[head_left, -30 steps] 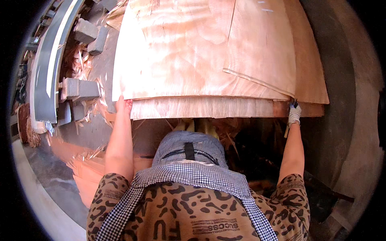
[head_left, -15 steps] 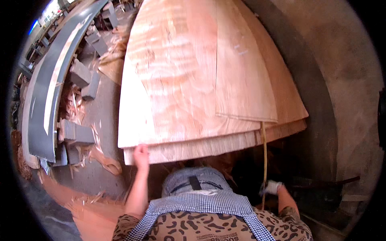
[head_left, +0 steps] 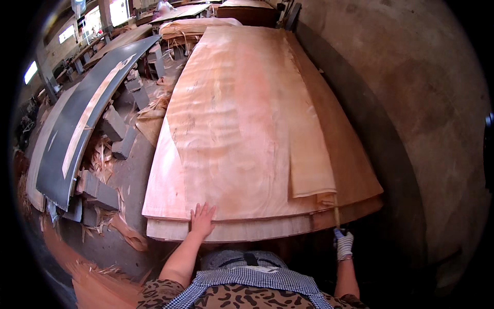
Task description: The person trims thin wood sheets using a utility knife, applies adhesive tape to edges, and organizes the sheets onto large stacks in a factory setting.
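A large stack of thin wood veneer sheets [head_left: 231, 149] lies in front of me, its near edge showing several layers. My bare left hand [head_left: 202, 221] rests on the top sheet at this edge, fingers spread. My right hand [head_left: 344, 245], in a striped white and blue glove, is closed around the lower end of a thin yellowish stick [head_left: 336, 214]. The stick's far end meets the curled near edge of a narrower veneer piece [head_left: 311, 167] on the right part of the stack. Whether the tip goes beneath that piece is hidden.
At left, a long dark panel [head_left: 87, 134] with a pale strip on it rests on grey blocks [head_left: 99, 189]. Torn veneer scraps [head_left: 126, 229] litter the floor. A bare wall [head_left: 391, 67] stands along the right. More stacked sheets [head_left: 200, 23] lie at the far end.
My view has tilted up toward the far end. My left hand has gone from gripping the edge to lying spread on top. My right hand has moved forward with the stick, nearer the stack.
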`<state>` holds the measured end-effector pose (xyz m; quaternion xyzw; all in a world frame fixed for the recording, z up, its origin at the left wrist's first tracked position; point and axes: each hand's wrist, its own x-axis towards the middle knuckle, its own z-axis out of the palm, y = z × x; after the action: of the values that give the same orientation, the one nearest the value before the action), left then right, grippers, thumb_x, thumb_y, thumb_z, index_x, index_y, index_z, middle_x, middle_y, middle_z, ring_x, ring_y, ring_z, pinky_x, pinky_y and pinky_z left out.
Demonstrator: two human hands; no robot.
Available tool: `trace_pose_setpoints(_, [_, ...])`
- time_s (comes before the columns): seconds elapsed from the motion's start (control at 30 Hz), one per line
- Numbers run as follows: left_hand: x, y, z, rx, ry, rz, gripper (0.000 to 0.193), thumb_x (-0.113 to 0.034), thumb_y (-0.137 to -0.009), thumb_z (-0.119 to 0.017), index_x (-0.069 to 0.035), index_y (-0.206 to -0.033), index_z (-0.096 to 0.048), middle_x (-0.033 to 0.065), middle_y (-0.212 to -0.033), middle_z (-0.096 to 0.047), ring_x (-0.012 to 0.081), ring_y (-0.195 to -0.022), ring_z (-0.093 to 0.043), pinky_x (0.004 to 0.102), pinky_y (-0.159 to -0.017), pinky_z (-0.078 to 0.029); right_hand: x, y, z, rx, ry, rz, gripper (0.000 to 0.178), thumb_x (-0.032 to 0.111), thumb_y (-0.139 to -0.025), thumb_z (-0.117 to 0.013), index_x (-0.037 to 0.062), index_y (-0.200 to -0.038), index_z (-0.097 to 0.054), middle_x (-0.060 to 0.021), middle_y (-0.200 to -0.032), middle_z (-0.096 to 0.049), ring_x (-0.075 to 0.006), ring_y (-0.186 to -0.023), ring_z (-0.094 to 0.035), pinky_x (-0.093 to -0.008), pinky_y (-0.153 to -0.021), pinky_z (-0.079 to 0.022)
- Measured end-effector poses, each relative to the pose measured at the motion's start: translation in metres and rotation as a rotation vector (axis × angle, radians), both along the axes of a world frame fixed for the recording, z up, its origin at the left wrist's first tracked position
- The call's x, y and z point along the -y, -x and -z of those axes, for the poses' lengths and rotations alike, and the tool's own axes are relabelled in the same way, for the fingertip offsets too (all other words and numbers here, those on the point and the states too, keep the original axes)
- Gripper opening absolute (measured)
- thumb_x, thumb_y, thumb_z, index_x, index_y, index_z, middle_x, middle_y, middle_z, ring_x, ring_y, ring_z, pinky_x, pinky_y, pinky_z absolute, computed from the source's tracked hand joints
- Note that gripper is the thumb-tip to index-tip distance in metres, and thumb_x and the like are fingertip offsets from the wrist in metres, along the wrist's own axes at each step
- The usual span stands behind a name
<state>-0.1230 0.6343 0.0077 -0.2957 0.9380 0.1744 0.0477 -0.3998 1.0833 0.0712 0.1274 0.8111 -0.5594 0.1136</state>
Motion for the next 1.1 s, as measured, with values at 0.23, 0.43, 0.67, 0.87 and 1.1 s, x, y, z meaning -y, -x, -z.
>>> trace_pose_setpoints(0.23, [0.013, -0.003, -0.001, 0.22, 0.013, -0.058, 0.077, -0.026, -0.067, -0.066, -0.026, -0.133, -0.025, 0.0064, -0.141, -0.016, 0.0376, -0.128, -0.014, 0.0565, -0.098, -0.02, -0.069, 0.066, -0.093, 0.148, -0.928, -0.057, 0.046, 0.034, -0.084, -0.05, 0.0033, -0.118, -0.045, -0.0125, -0.115, -0.052, -0.0247, -0.099, -0.051, -0.035, -0.081, -0.045])
trace_pose_setpoints(0.43, [0.017, 0.001, 0.007, 0.212, -0.075, -0.069, 0.076, -0.031, -0.067, -0.067, -0.024, -0.131, -0.028, 0.0095, -0.139, -0.02, 0.0407, -0.124, -0.021, 0.0512, -0.097, -0.027, -0.122, 0.126, -0.028, 0.124, -0.9, -0.052, 0.041, 0.034, -0.082, -0.052, 0.0041, -0.111, -0.052, -0.016, -0.113, -0.053, -0.0316, -0.101, -0.051, -0.0406, -0.08, -0.043])
trace_pose_setpoints(0.67, [-0.025, -0.077, -0.035, -0.152, 0.002, -0.328, 0.064, -0.016, -0.073, -0.061, -0.008, -0.129, -0.031, 0.017, -0.133, -0.029, 0.0362, -0.122, -0.027, 0.0461, -0.101, -0.02, -0.11, 0.114, -0.113, -0.235, -1.259, -0.1, 0.038, 0.035, -0.08, -0.054, 0.0036, -0.101, -0.056, -0.0156, -0.099, -0.058, -0.029, -0.088, -0.055, -0.0344, -0.075, -0.045])
trace_pose_setpoints(0.87, [-0.039, -0.171, -0.009, -0.155, -0.015, -0.517, 0.062, -0.011, -0.073, -0.059, -0.007, -0.128, -0.032, 0.0158, -0.131, -0.033, 0.0346, -0.123, -0.026, 0.0446, -0.103, -0.017, -0.105, 0.075, -0.148, -0.341, -1.214, 0.047, 0.032, 0.034, -0.082, -0.051, 0.0047, -0.088, -0.061, -0.0106, -0.085, -0.063, -0.0237, -0.076, -0.058, -0.0368, -0.07, -0.046])
trace_pose_setpoints(1.1, [-0.02, -0.261, -0.004, -0.206, -0.038, -0.534, 0.06, -0.008, -0.072, -0.057, -0.008, -0.128, -0.034, 0.0139, -0.129, -0.037, 0.0317, -0.124, -0.026, 0.0431, -0.103, -0.017, 0.027, -0.055, -0.047, -0.492, -0.678, -0.06, 0.029, 0.027, -0.071, -0.067, -0.0006, -0.075, -0.06, -0.0148, -0.067, -0.06, -0.0249, -0.055, -0.049, -0.0344, -0.058, -0.044])
